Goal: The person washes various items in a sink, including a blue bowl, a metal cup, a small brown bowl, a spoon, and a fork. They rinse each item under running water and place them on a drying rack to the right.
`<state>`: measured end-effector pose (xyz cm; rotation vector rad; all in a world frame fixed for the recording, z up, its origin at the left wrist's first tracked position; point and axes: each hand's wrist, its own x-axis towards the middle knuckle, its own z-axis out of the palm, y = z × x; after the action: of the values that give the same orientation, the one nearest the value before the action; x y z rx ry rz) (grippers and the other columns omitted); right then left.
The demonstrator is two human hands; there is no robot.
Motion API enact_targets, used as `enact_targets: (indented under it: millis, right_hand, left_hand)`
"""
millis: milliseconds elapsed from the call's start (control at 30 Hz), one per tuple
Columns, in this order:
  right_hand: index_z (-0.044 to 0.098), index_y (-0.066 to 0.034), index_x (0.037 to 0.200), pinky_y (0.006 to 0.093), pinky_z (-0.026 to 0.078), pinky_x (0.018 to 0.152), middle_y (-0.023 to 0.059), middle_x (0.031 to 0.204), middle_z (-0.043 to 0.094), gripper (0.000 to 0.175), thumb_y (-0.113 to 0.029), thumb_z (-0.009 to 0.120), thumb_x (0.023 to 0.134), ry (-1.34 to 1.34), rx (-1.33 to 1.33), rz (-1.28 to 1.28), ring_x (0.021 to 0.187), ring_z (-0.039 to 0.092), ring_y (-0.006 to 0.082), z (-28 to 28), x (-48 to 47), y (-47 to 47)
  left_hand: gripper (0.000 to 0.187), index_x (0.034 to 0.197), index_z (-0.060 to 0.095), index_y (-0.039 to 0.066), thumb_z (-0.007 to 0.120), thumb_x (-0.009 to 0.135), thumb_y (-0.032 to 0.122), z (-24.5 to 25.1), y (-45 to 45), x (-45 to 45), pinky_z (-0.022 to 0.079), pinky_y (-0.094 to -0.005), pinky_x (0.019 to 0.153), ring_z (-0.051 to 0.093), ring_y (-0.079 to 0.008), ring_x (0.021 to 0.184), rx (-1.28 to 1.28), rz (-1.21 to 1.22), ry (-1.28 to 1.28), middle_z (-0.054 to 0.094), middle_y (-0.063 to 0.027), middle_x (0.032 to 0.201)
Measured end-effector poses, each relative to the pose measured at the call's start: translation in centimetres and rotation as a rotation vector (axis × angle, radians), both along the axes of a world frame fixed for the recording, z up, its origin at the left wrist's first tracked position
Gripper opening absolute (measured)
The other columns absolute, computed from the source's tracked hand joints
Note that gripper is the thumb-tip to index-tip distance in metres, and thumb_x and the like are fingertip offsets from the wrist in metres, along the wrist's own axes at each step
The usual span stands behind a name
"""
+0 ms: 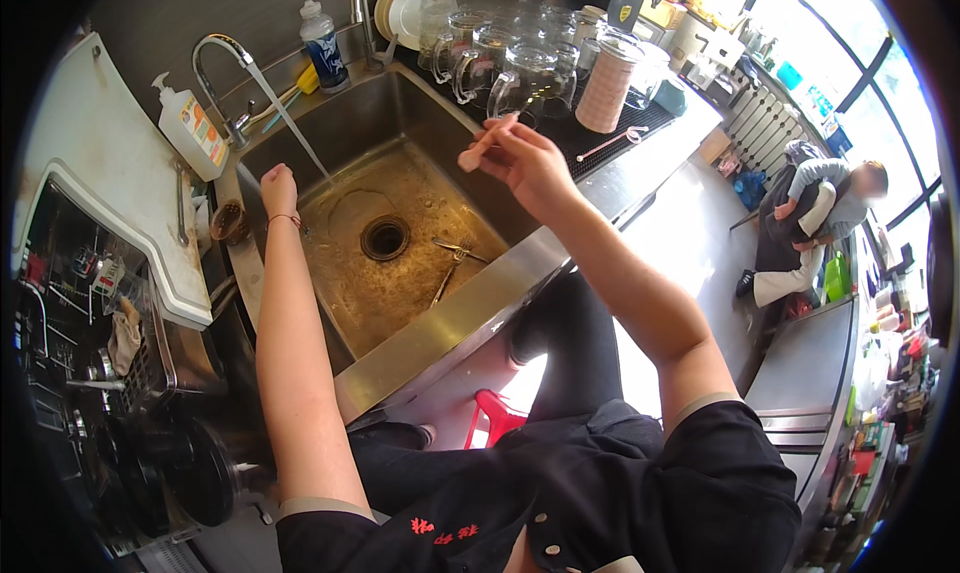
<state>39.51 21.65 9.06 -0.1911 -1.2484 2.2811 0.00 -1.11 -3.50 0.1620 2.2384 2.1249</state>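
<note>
My right hand (525, 153) holds a small pink spoon-like utensil (474, 155) by its thin part, above the right edge of the steel sink (450, 314). Closed at the sink's left side is my left hand (278, 189), with nothing visible in it. Water runs from the curved faucet (225, 48) into the basin, close to the left hand. Forks or similar metal cutlery (454, 262) lie on the basin floor, right of the drain (385, 238). A pink straw-like item with a curled end (611, 144) rests on the black mat.
Glass mugs (529, 70), a pink tumbler (609, 85) and plates (405, 14) stand behind the sink. A pump bottle (191, 127) and blue-labelled bottle (325, 48) flank the faucet. A dish rack (161, 348) is at left, a red stool (495, 417) below. A person (817, 213) sits at right.
</note>
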Motion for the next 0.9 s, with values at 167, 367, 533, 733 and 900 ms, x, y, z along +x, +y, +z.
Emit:
enact_targets:
  millis: [167, 367, 533, 733, 900]
  right_hand:
    - [0.058, 0.0025, 0.119, 0.0392, 0.056, 0.101, 0.0142, 0.113, 0.067, 0.024, -0.013, 0.058, 0.102, -0.018, -0.036, -0.321, 0.109, 0.068, 0.0264, -1.8, 5.3, 6.6]
    - [0.062, 0.0005, 0.104, 0.0314, 0.060, 0.096, 0.0147, 0.106, 0.071, 0.017, -0.015, 0.062, 0.098, -0.185, -0.052, -0.302, 0.103, 0.072, 0.0249, -4.8, 8.3, 14.1]
    - [0.064, -0.0011, 0.097, 0.0280, 0.059, 0.094, 0.0168, 0.105, 0.074, 0.018, -0.019, 0.059, 0.099, -0.368, -0.011, -0.350, 0.102, 0.072, 0.0222, -4.7, 8.7, 17.6]
    - [0.072, -0.0044, 0.098, 0.0226, 0.058, 0.084, 0.0093, 0.109, 0.075, 0.035, -0.035, 0.057, 0.104, -0.614, 0.166, -0.078, 0.098, 0.071, 0.0139, -3.2, 9.9, 19.7]
    - [0.075, -0.0018, 0.097, 0.0181, 0.054, 0.055, 0.0049, 0.079, 0.070, 0.044, -0.040, 0.054, 0.105, -0.856, 0.451, -0.100, 0.061, 0.062, 0.0075, -1.8, 9.6, 19.2]
  left_hand:
    - [0.036, 0.121, 0.066, -0.003, 0.060, 0.093, 0.018, -0.3, 0.2, -0.1, 0.049, -0.0309, 0.088, 0.064, -0.0176, 0.098, -0.056, -0.032, 0.048, 0.070, -0.0087, 0.107]
    - [0.038, 0.124, 0.065, -0.002, 0.061, 0.092, 0.018, -1.1, -0.1, -1.1, 0.048, -0.0337, 0.097, 0.064, -0.0227, 0.111, -0.107, -0.048, 0.037, 0.069, -0.0127, 0.118]
    - [0.038, 0.122, 0.066, -0.002, 0.062, 0.091, 0.019, -1.0, -0.2, -0.9, 0.049, -0.0323, 0.094, 0.065, -0.0209, 0.106, -0.097, -0.064, 0.080, 0.070, -0.0116, 0.114]
    - [0.033, 0.114, 0.071, 0.000, 0.064, 0.088, 0.019, -0.9, 0.6, 0.9, 0.052, -0.0298, 0.077, 0.066, -0.0145, 0.084, -0.207, -0.196, 0.065, 0.073, -0.0075, 0.098]
    - [0.039, 0.117, 0.070, 0.005, 0.062, 0.093, 0.035, -0.8, 2.6, 5.5, 0.052, -0.0381, 0.094, 0.068, -0.0294, 0.108, -0.708, -0.659, 0.206, 0.073, -0.0153, 0.115]
